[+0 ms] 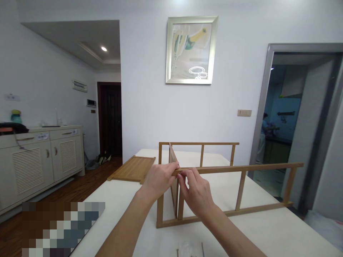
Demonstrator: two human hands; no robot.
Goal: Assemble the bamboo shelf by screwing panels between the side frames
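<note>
A wooden ladder-like side frame (241,168) stands on its long edge across the white table (120,217). Behind it is a second, similar frame (214,144), and a thin wooden panel (173,194) spans between the two near their left ends. My left hand (158,178) is closed over the near frame's top rail where the panel meets it. Close beside it, my right hand (197,191) pinches at the same rail with thumb and forefinger. Whatever sits between those fingertips is too small to make out.
A slatted wooden panel (135,168) lies flat at the table's left. Near the front edge are a clear plastic bag (186,248) and a thin metal rod (203,250). Left stands a white cabinet (64,150). Through the right doorway, a person (262,135) is partly visible.
</note>
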